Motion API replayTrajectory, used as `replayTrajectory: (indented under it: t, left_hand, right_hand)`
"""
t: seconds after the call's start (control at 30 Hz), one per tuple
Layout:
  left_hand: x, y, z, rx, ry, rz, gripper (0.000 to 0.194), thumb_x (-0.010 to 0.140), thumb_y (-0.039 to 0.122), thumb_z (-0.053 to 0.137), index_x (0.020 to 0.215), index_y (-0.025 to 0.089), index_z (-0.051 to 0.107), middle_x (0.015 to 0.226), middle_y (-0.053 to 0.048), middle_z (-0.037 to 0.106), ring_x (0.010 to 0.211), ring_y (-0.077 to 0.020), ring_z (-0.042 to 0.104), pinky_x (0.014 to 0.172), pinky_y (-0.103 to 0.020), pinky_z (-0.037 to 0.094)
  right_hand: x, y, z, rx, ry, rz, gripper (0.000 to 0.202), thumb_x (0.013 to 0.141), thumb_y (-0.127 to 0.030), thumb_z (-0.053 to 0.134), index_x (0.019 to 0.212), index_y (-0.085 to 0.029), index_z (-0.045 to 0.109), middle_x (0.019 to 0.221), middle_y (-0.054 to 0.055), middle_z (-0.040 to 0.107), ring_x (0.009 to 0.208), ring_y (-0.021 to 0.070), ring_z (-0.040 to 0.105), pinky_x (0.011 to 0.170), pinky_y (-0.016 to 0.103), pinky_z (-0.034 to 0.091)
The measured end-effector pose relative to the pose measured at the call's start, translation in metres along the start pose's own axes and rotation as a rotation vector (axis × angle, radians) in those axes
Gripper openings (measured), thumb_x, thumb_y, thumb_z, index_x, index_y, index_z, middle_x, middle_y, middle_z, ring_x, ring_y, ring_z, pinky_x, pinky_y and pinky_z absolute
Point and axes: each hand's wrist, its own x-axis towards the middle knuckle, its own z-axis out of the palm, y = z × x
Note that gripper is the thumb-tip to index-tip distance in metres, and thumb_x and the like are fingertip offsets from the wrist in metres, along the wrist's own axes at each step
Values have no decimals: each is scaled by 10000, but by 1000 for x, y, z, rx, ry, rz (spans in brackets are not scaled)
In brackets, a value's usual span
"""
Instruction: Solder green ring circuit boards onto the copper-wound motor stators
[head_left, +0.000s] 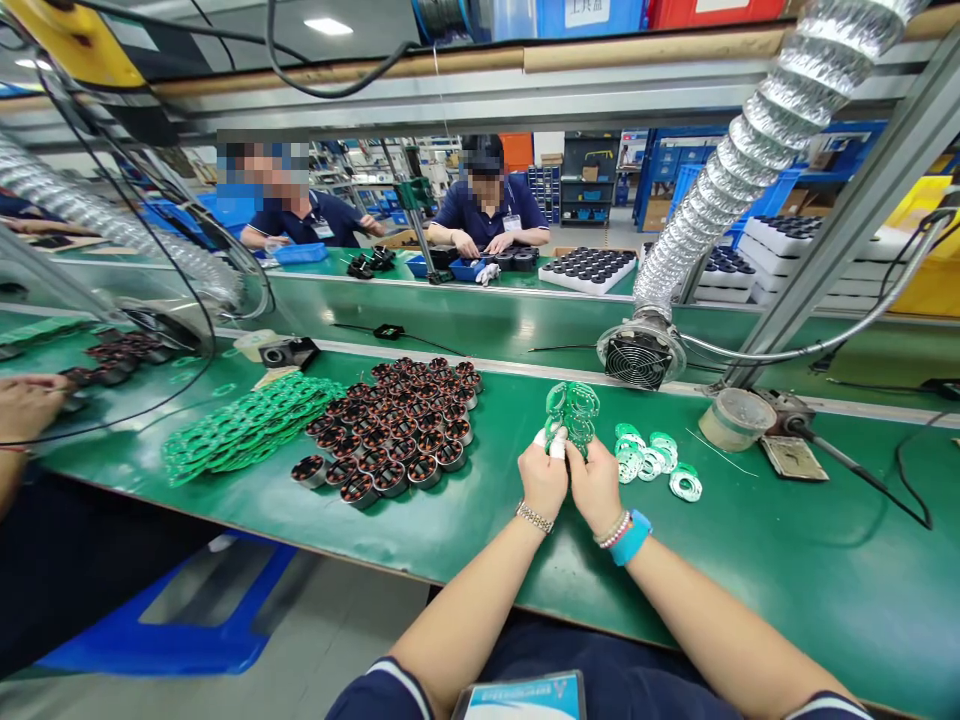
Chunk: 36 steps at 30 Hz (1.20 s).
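Between my two hands is a panel of green ring-shaped circuit boards [579,402], held upright above the green bench. My left hand [545,472], with white covers on some fingertips, grips its left side. On the right side, my right hand [597,482] has its fingers closed round the same panel. Several loose ring circuit boards [651,458] lie just right of my right hand. To the left stand many copper-wound motor stators [390,425] in close rows. Beyond them is a stack of green circuit board panels [247,425].
A fan on a silver duct [642,355] hangs over the bench's back edge. At right are a round tub [739,418] and a soldering iron [847,462] with its cord. A co-worker's hand [30,405] is at far left. Two people sit across the bench.
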Motion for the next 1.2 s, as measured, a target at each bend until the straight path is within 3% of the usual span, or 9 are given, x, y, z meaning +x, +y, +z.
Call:
replayTrajectory:
  t: [0.23, 0.4, 0.5, 0.6, 0.73, 0.8, 0.9, 1.03, 1.2]
  left_hand:
    - [31, 14, 0, -337, -104, -375, 351, 778, 505, 536, 880, 169, 553, 639, 24, 566, 475, -81, 515, 456, -188, 389]
    - [14, 11, 8, -612, -243, -556, 468, 733, 585, 554, 912, 156, 600, 774, -10, 631, 616, -92, 573, 550, -190, 442]
    - [1, 5, 17, -626, -198, -487, 360, 699, 449, 661, 909, 160, 611, 869, -8, 648, 748, -96, 585, 680, -183, 449]
    - [2, 6, 13, -528, -271, -406, 359, 722, 427, 633, 971, 172, 594, 876, -14, 652, 739, -107, 588, 684, -202, 442]
    - [22, 13, -25, -15, -593, -156, 388, 765, 470, 563, 1034, 191, 573, 759, -16, 646, 572, -132, 567, 600, -242, 422]
    - [30, 14, -48, 384, -635, 48, 364, 756, 463, 573, 1017, 210, 596, 716, -21, 647, 600, -174, 579, 614, -258, 406]
    - [28, 11, -66, 794, -727, 207, 336, 795, 435, 523, 1064, 244, 591, 786, -51, 678, 725, -240, 616, 638, -274, 392]
    - [9, 9, -54, 1010, -913, 297, 301, 829, 404, 486, 1078, 265, 581, 813, -73, 688, 740, -261, 633, 616, -273, 383]
    - [-1, 6, -25, 1114, -926, 397, 244, 816, 378, 524, 997, 239, 610, 867, -88, 655, 743, -250, 629, 631, -283, 398]
  right_hand:
    - [25, 2, -19, -47, -71, -91, 234, 863, -378, 438, 950, -181, 532, 780, 31, 594, 659, 161, 516, 632, 294, 435]
    - [21, 2, -10, -145, -126, -191, 235, 840, -299, 476, 1020, -187, 576, 967, 97, 583, 936, 249, 508, 845, 412, 423]
    - [10, 3, 2, -220, -84, -195, 353, 863, -262, 418, 1193, -179, 515, 1204, 147, 479, 1119, 295, 422, 953, 497, 345]
    - [5, 6, -5, -244, -107, -208, 410, 902, -255, 343, 1296, -191, 435, 1318, 131, 417, 1207, 247, 397, 1007, 441, 348]
    - [3, 30, -63, -409, -172, -290, 479, 874, -398, 452, 1327, -245, 411, 1408, 98, 356, 1306, 266, 300, 1063, 483, 275]
    - [-1, 50, -95, -652, -148, -283, 591, 785, -501, 559, 1321, -294, 419, 1454, 106, 276, 1335, 374, 191, 1007, 643, 211]
    - [-4, 78, -119, -812, -249, -234, 642, 754, -556, 572, 1333, -350, 384, 1482, 99, 217, 1333, 409, 171, 933, 707, 230]
    - [16, 95, -104, -796, -333, -255, 503, 784, -523, 560, 1254, -362, 487, 1422, 81, 364, 1324, 390, 213, 950, 721, 155]
    - [55, 91, -96, -708, -341, -267, 451, 799, -470, 568, 1222, -319, 529, 1391, 91, 411, 1323, 379, 235, 963, 717, 144]
